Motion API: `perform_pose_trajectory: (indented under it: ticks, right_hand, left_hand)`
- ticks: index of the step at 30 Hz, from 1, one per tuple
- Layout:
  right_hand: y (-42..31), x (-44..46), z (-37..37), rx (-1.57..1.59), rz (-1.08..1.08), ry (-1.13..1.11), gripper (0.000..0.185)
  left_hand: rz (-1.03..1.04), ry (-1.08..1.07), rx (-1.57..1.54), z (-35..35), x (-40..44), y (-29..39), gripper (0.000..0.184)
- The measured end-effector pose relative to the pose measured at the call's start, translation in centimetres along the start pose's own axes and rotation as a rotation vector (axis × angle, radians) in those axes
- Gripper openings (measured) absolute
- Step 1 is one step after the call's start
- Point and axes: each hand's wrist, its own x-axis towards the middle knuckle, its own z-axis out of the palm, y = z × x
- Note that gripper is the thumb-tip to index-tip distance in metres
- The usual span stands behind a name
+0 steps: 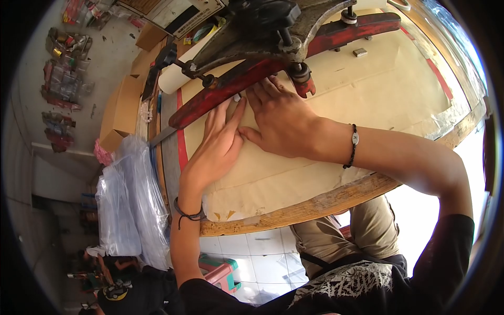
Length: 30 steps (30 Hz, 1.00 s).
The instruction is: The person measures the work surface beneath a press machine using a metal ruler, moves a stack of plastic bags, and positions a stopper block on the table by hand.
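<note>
Both hands lie on a tan sheet [367,105] that covers the wooden worktable. My left hand [216,144] rests flat with its fingers extended, the tips reaching under a red metal bar [231,86]. Close beside it on the right, my right hand [281,115] is spread palm down, its thumb near the left hand and its fingertips partly hidden by the bar. A small whitish piece [237,97] shows between the two hands, too small to make out. Above the bar stands a dark metal frame [315,23] with black knobs. Neither hand visibly grips anything.
A small metal block [360,52] lies beyond the bar. Left of the table are a cardboard box [119,113], clear plastic sheets [128,199] and a white roll [170,80]. The wooden table edge [294,211] runs before my body. Another person [136,294] is at the lower left.
</note>
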Motion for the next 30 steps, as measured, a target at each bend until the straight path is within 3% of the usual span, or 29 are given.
perform_pose_trajectory:
  ticks: [30]
  right_hand:
    - [0.11, 0.07, 0.07, 0.016, -0.011, 0.003, 0.076]
  left_hand:
    - [-0.03, 0.035, 0.046, 0.31, 0.14, 0.39, 0.064]
